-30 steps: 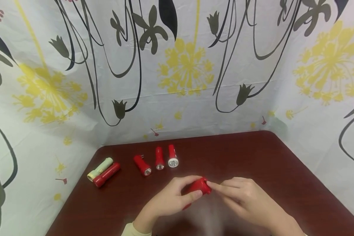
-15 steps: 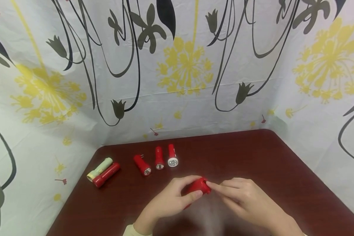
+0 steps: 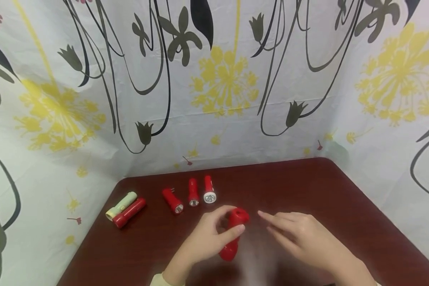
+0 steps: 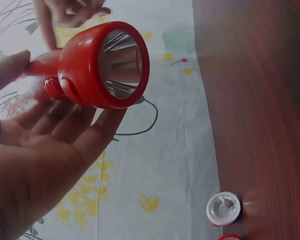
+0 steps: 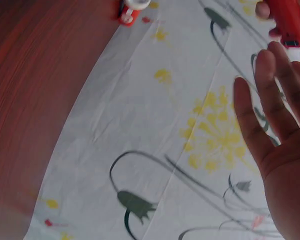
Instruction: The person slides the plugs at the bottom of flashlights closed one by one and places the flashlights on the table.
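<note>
My left hand (image 3: 208, 237) holds a red flashlight (image 3: 230, 252) above the table, fingers and thumb around its body. In the left wrist view, the flashlight (image 4: 80, 65) shows its wide silver reflector, with a ridged switch (image 4: 53, 88) on its side. My right hand (image 3: 304, 238) hovers just to the right, apart from the flashlight and holding nothing. Its fingers are extended in the right wrist view, near the flashlight's tail end (image 5: 291, 43), where a small dark opening shows.
Behind my hands on the dark red table (image 3: 289, 186) lie two red flashlights (image 3: 172, 201) and one with a white head (image 3: 209, 190). At the left, a pale green flashlight (image 3: 122, 205) lies beside a red one (image 3: 129, 213). A patterned cloth (image 3: 228, 139) surrounds the table's back and sides.
My right index finger has left the flashlight's tail end and moved slightly right. My left hand has tilted the flashlight more upright, so more of its lower part shows.
</note>
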`<state>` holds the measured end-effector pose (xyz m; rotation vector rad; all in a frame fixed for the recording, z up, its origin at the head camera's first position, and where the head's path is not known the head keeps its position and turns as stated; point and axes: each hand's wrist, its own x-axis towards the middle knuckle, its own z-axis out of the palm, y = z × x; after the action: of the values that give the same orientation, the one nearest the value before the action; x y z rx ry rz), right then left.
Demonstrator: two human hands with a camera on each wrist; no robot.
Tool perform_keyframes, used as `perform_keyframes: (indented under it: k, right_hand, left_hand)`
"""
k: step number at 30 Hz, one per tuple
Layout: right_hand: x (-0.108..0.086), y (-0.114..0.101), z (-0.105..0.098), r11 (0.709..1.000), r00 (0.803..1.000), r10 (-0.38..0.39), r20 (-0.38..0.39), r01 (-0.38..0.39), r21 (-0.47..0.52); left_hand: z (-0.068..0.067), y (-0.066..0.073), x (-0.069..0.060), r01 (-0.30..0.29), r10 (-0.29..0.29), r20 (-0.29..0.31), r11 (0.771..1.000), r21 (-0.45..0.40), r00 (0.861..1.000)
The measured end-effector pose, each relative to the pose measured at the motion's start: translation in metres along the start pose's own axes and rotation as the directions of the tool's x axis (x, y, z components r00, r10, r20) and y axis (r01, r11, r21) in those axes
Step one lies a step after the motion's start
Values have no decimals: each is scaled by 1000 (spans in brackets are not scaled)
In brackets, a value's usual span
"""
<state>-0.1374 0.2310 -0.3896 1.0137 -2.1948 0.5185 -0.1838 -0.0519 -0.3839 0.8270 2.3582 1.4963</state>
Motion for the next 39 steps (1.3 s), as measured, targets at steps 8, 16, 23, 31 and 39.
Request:
perform_keyframes:
  k: [8,16,23,31,39]
  right_hand:
    - [-21,9,1,986,985,146,97,-137,-92]
    - [-30,15,1,959,954,260,146,-238,-156]
    - [-34,25,-3,868,846,485,224,-432,-245]
    - [-35,30,4,836,791,548,273,-505,-215]
    - [-38,28,8,833,767,552,326,-516,-197]
  left_hand:
    - [0,-10,1,68,-69,-105,998,-17,992]
    - [1,-19,8,96,-89,-219,995,17,972]
    - [3,-22,10,178,-133,-313,977,120,941]
    - [3,-25,13,216,-158,-324,965,151,933]
    - [3,-30,16,255,-189,-335,953,165,923]
